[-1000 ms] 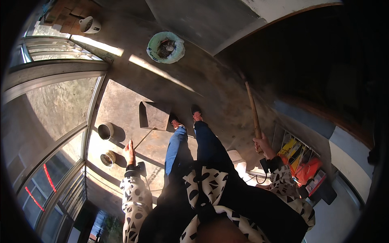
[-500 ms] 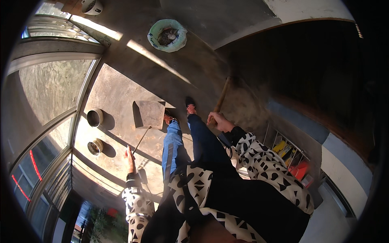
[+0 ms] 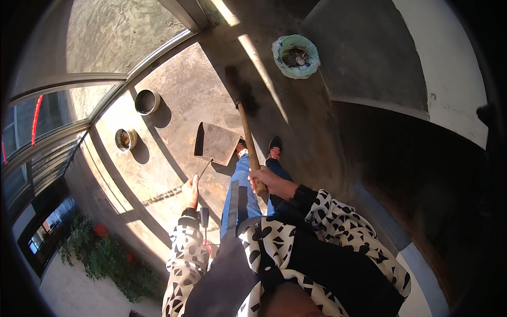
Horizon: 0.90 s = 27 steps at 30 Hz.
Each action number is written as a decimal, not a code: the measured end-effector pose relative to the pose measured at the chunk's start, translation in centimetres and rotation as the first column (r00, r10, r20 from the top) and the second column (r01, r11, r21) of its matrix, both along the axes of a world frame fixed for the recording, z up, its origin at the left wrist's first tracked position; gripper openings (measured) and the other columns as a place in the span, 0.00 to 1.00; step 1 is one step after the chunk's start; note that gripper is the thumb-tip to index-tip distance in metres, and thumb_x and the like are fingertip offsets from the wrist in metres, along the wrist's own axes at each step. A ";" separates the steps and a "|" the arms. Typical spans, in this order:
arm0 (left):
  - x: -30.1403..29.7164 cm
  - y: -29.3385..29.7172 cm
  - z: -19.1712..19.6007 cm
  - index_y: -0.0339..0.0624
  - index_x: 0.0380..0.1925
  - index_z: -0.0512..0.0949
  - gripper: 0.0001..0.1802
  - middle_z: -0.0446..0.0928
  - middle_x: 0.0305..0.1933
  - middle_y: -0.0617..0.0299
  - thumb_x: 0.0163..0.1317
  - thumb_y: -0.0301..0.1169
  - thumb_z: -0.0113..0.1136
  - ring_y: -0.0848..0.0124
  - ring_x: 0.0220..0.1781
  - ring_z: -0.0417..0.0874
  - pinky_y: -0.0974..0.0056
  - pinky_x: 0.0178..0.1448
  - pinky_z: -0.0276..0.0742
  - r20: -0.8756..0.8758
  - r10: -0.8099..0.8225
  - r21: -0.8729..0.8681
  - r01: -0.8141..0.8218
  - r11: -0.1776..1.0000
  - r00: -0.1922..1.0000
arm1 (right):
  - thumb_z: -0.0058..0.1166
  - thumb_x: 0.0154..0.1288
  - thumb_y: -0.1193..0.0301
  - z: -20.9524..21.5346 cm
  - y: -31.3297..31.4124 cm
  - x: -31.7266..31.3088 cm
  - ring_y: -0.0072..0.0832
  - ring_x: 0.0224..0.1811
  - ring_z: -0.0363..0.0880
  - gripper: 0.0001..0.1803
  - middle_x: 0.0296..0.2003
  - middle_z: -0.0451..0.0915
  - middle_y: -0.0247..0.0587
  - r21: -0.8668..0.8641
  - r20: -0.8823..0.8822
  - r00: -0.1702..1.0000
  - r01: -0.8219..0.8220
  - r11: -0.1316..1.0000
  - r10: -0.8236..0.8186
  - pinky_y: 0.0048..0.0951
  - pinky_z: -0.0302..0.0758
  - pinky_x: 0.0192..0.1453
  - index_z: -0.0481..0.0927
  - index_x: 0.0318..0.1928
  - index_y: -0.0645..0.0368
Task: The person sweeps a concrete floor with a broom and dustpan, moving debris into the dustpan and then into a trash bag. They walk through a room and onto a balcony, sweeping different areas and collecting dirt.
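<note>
- Swung forward since the earlier frames: broom (image 3: 246, 124), then held off to the right side, now angled ahead between the feet, dark bristle head out on the concrete floor (image 3: 317, 132) in front.
- Right hand (image 3: 264, 181) wrapped tight round the lower end of the wooden broom handle, knuckles up, just above the right knee.
- Left hand (image 3: 190, 191) closed on the thin stick handle of a dustpan (image 3: 216, 142), fingers curled; grip itself partly hidden behind the hand, so probably a pinch rather than a full fist.
- Dustpan resting flat on the sunlit floor, just left of the broom handle, mouth turned away from the body, rusty brown inside.
- Two shoes (image 3: 273, 148) with pink laces planted right behind the dustpan, blue jeans above, black-and-white patterned sleeves on both arms.
- Two small round pots (image 3: 147, 101) standing further left near the window frame, well apart from the dustpan, long shadows beside them.
- Round bin (image 3: 296, 55) lined with a pale bag, rubbish inside, well ahead on the floor beyond the bristles.
- Green plants (image 3: 95, 253) low at the left edge, outside the glass.
</note>
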State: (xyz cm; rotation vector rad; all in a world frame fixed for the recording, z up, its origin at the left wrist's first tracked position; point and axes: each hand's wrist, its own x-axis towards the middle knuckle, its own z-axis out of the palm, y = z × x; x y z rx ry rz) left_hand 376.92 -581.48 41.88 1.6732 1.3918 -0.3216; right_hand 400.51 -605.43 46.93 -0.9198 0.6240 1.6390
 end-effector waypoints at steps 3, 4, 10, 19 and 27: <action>-0.7 -1.8 -1.0 0.33 0.28 0.77 0.21 0.70 0.19 0.63 0.62 0.45 0.54 0.79 0.26 0.64 0.68 0.32 0.66 0.052 0.060 0.046 -0.062 0.997 0.997 | 0.52 0.51 0.76 1.6 -2.0 4.2 0.23 0.13 0.71 0.09 0.17 0.70 0.36 -0.046 0.081 0.987 -0.133 0.990 0.136 0.27 0.71 0.14 0.64 0.30 0.59; -1.0 -2.4 -1.4 0.33 0.26 0.76 0.21 0.68 0.16 0.60 0.61 0.44 0.55 0.77 0.23 0.64 0.66 0.30 0.66 0.004 0.070 0.086 -0.070 0.994 0.998 | 0.52 0.51 0.76 2.3 -2.4 5.5 0.23 0.13 0.71 0.13 0.18 0.70 0.36 -0.077 0.152 0.968 -0.188 0.979 0.198 0.26 0.70 0.13 0.65 0.37 0.61; -1.3 -4.6 -3.0 0.34 0.23 0.76 0.23 0.64 0.15 0.56 0.61 0.47 0.53 0.73 0.21 0.64 0.64 0.28 0.64 -0.041 0.145 0.047 -0.143 0.989 0.989 | 0.50 0.48 0.80 2.8 1.1 13.3 0.24 0.13 0.69 0.38 0.18 0.69 0.37 -0.129 0.446 0.790 -0.408 0.904 0.420 0.26 0.70 0.14 0.53 0.62 0.60; 0.9 -4.3 -5.7 0.35 0.23 0.76 0.25 0.70 0.16 0.51 0.62 0.48 0.50 0.62 0.23 0.76 0.60 0.32 0.69 -0.095 0.163 0.006 -0.163 0.987 0.982 | 0.49 0.46 0.77 -8.2 11.4 17.4 0.33 0.20 0.79 0.49 0.27 0.79 0.51 -0.495 0.665 0.199 -0.604 0.624 0.720 0.31 0.76 0.25 0.40 0.69 0.53; 1.7 -3.9 -7.0 0.35 0.17 0.71 0.29 0.64 0.13 0.59 0.62 0.51 0.49 0.70 0.19 0.64 0.60 0.28 0.64 0.027 0.136 0.145 -0.139 0.980 0.990 | 0.54 0.48 0.76 -0.9 -6.2 4.8 0.44 0.18 0.79 0.52 0.32 0.78 0.65 -0.453 0.496 0.185 -0.778 0.435 0.848 0.39 0.77 0.24 0.36 0.69 0.42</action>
